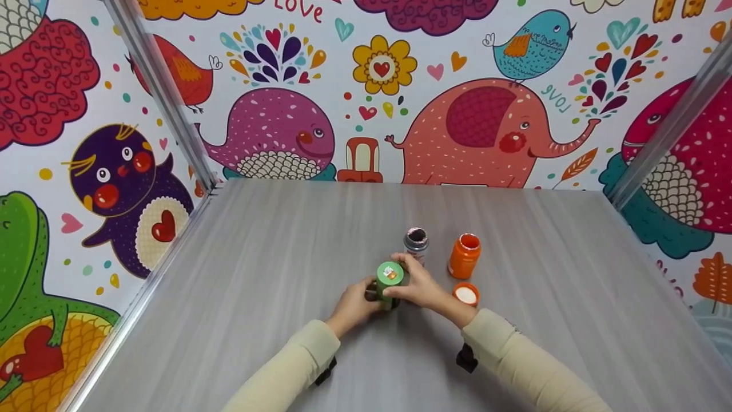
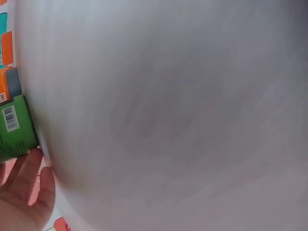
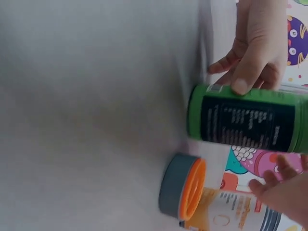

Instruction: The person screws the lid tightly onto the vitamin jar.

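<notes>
A green bottle [image 1: 390,280] with a green lid and a dark printed label stands upright between the two hands. My left hand [image 1: 355,305] holds its lower part; in the right wrist view the left thumb [image 3: 242,83] presses its side near the base. My right hand [image 1: 422,286] is at the lid, thumb on the near side and fingers reaching round the far side, with the other fingers [image 3: 270,178] spread loosely. An uncapped grey bottle [image 1: 416,240] is just beyond the right hand. Some of the left fingers are hidden behind the bottle.
An uncapped orange bottle [image 1: 464,257] stands to the right of the grey one. Close to the right wrist lies an upturned cap [image 1: 466,294], orange-rimmed with a white inside; its lower part is grey [image 3: 174,185]. Patterned walls [image 1: 274,137] border the grey table [image 1: 274,240].
</notes>
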A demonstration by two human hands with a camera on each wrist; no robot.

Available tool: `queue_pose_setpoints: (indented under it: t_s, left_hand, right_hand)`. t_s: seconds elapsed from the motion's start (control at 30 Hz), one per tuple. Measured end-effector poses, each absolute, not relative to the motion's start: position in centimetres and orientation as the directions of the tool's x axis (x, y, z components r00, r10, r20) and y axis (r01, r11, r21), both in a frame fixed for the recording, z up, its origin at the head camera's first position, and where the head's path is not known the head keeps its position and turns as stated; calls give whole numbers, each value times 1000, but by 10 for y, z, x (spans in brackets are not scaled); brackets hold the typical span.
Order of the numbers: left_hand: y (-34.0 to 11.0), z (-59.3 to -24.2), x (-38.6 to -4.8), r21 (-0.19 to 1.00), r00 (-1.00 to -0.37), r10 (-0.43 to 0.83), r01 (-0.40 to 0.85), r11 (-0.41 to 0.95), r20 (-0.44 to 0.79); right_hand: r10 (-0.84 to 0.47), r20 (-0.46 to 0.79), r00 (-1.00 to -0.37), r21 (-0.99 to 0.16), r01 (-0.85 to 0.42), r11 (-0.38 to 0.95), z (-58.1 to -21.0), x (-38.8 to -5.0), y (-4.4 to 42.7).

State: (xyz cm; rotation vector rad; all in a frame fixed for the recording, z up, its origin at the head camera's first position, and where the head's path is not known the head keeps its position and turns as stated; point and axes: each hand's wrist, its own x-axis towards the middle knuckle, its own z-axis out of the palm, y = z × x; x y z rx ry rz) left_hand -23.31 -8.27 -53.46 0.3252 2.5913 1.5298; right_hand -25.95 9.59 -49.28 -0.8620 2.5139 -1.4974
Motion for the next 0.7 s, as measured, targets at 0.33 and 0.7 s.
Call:
queue_pose_setpoints:
  t_s: [0.33,0.7]
  left_hand:
    - [-82,-535,-233,867,-967,250,161,471,43]
    - [-82,-534,-232,880,-967,255,137,454,19]
  right_hand:
    - [-672,103,-733,-853,-412,319,-486,-266,112]
    - [-600,300,-742,-687,-604,403,-489,-266,103]
